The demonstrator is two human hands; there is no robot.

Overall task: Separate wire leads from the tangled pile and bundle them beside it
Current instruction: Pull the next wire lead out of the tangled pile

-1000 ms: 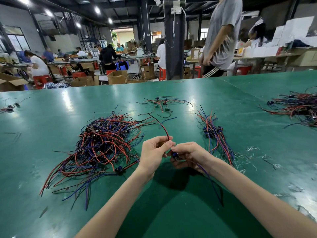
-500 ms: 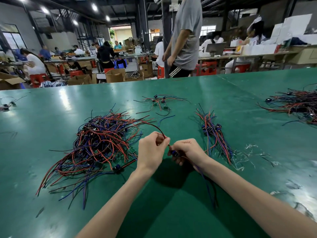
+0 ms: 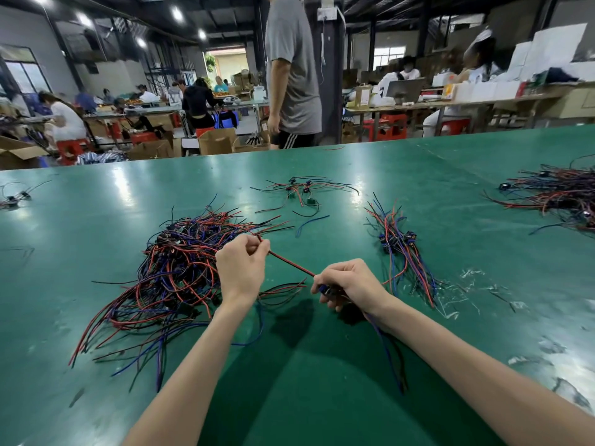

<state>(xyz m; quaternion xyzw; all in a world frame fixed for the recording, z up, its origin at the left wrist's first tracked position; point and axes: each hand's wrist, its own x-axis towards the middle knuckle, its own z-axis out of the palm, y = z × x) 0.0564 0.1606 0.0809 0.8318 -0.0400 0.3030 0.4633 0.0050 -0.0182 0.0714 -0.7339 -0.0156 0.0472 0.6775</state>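
Note:
A tangled pile (image 3: 175,268) of red, blue and black wire leads lies on the green table (image 3: 322,381), left of centre. My left hand (image 3: 241,268) pinches the red and black wires of one lead (image 3: 291,262), stretched taut. My right hand (image 3: 347,284) grips that lead's small blue connector end; its blue wires trail back under my right forearm. Right of my hands lies a sorted bundle (image 3: 402,249) of leads, laid roughly parallel.
A small loose group of leads (image 3: 302,191) lies behind the pile. Another large tangle (image 3: 560,194) sits far right, a few leads (image 3: 13,199) far left. Clear plastic scraps (image 3: 467,284) lie by the bundle. A person in a grey shirt (image 3: 293,69) stands beyond the table.
My hands have moved apart, drawing the red and black wires straight between them. The person in grey has walked left behind the table.

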